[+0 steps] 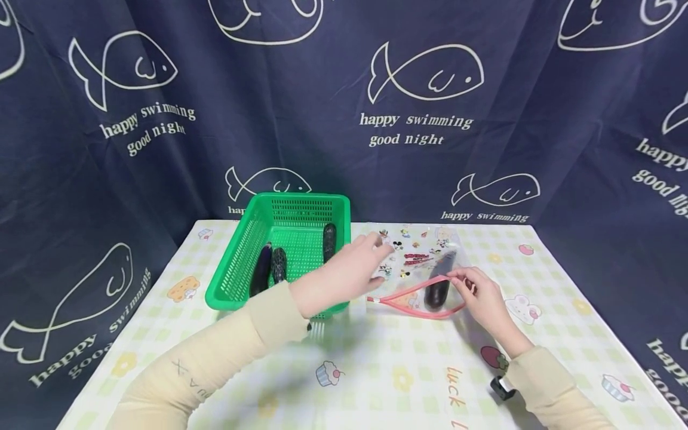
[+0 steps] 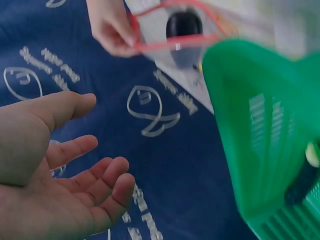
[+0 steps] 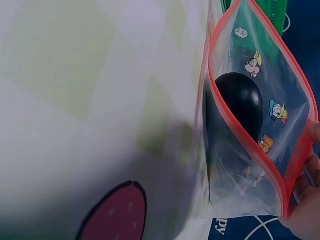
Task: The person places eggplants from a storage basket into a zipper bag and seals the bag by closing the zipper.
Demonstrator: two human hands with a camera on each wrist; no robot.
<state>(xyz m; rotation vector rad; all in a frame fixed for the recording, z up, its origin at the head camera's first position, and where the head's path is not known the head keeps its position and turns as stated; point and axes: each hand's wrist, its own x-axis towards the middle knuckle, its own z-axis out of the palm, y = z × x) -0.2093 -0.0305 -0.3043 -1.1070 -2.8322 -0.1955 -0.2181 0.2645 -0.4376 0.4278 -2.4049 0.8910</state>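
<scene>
A clear zip bag point(image 1: 416, 242) with cartoon prints and a red zip edge lies on the table, its mouth spread apart. Inside it is a dark eggplant point(image 1: 436, 294), whose rounded end point(image 3: 242, 100) shows through the opening in the right wrist view. My right hand point(image 1: 484, 301) pinches the bag's red edge at the right corner. Between basket and bag, my left hand point(image 1: 349, 269) hovers with nothing in it, fingers spread and loosely bent point(image 2: 65, 175). The green basket point(image 1: 303, 196) holds an eggplant point(image 1: 260, 273) and two dark, rough-skinned long vegetables point(image 1: 279, 263); my left arm partly hides them.
A patterned cloth point(image 1: 403, 352) covers the table. Behind the table and at its sides hangs a dark blue curtain point(image 1: 333, 143) with fish drawings. A black strap piece point(image 1: 502, 388) sits at my right cuff.
</scene>
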